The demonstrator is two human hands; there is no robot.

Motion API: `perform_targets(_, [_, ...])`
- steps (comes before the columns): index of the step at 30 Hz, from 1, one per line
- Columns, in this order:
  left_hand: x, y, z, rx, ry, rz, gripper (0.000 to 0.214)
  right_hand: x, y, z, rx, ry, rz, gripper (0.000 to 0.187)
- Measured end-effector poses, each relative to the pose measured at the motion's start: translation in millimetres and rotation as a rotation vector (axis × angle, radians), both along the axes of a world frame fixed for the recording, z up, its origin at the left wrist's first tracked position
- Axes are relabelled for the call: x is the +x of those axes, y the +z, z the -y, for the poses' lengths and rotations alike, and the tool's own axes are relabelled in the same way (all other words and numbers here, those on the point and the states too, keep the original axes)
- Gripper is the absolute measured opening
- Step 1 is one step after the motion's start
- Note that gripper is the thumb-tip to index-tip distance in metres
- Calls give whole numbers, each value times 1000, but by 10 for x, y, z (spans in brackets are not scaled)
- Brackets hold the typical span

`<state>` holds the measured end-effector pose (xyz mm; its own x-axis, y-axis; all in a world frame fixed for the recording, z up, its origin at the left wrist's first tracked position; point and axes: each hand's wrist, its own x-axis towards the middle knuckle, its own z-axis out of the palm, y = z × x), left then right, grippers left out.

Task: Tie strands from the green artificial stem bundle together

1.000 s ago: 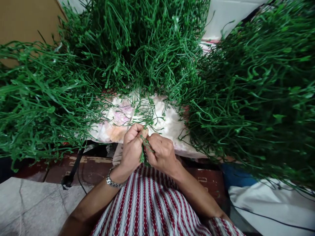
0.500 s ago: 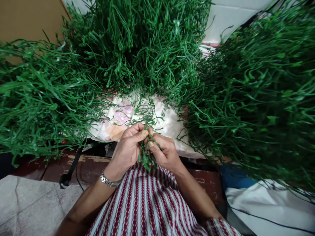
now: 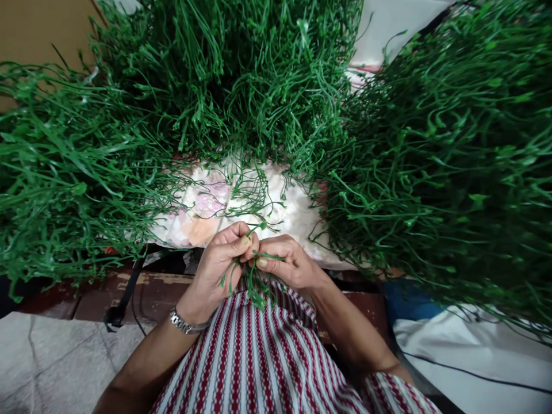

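Observation:
My left hand (image 3: 218, 267) pinches thin green plastic stems (image 3: 255, 290) between thumb and forefinger, with some tips hanging below the fingers. Close beside it, my right hand (image 3: 290, 263) is closed on the same small bunch, a stem sticking out past its thumb. Both hands are over the striped cloth (image 3: 259, 356) on my lap, at the near edge of a pale, patterned covering (image 3: 297, 213). More loose stems (image 3: 252, 192) lie on that covering just beyond my fingers. Exactly where the fingertips meet the stems is partly hidden.
Large heaps of similar green stems rise at the left (image 3: 73, 172), at the back (image 3: 241, 69) and at the right (image 3: 452, 172). A brown wooden edge (image 3: 95, 296) runs below the covering. White cloth (image 3: 470, 356) with a dark cord across it is at the lower right.
My hands have come slightly apart and lower, and the held stems now spread more between them. The view has shifted a little.

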<state>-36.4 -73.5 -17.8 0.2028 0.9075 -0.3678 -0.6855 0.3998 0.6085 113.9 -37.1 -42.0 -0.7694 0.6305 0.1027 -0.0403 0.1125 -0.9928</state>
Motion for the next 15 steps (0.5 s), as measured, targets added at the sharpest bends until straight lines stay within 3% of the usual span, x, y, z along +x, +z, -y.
perform_targets(4, [-50,7,-22,-19,-9,16,20,-5,17,8,12,59,-19,38])
perform_targets(8, [-148,73,-104,57,86,32,19,-17,41,59,27,191,-95,43])
perform_targets(11, [-173,115,-131,143,55,-101,16,73,95,15,133,2,-46,40])
perform_targets(15, [-128,88,-141,95,60,-207,14,243,214,-75,321,-201,70,30])
